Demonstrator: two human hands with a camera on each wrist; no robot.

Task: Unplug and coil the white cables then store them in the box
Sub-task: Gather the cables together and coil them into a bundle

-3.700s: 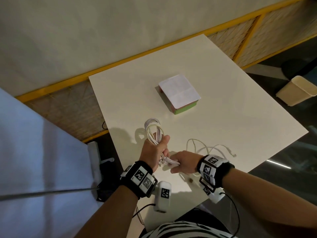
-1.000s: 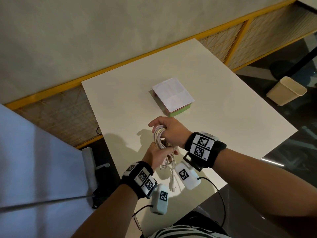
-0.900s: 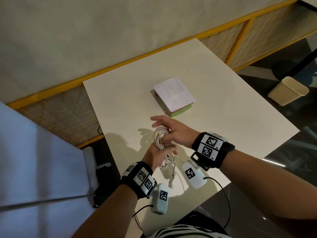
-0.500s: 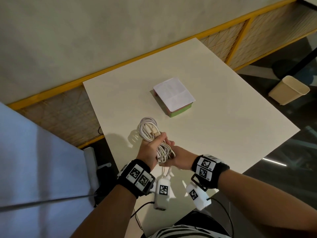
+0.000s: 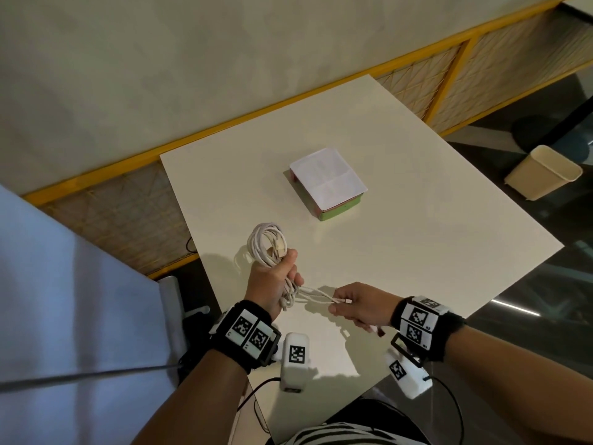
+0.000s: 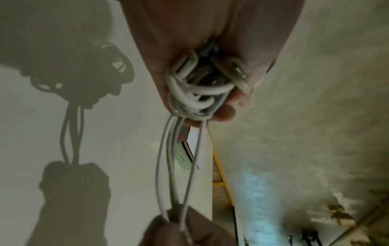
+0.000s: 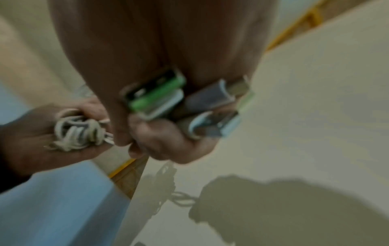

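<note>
Left hand grips looped white cables (smooth, round); right hand pinches ends.

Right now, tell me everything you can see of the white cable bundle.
The white cable bundle is several thin, rubbery-looking cords wound into an oval coil with a plug end showing inside its loops. The left hand grips the coil round its middle, holding it above the table, short of the closed box. A few loose strands run taut from its lower end to the right hand, which pinches them and holds the connector ends.
</note>
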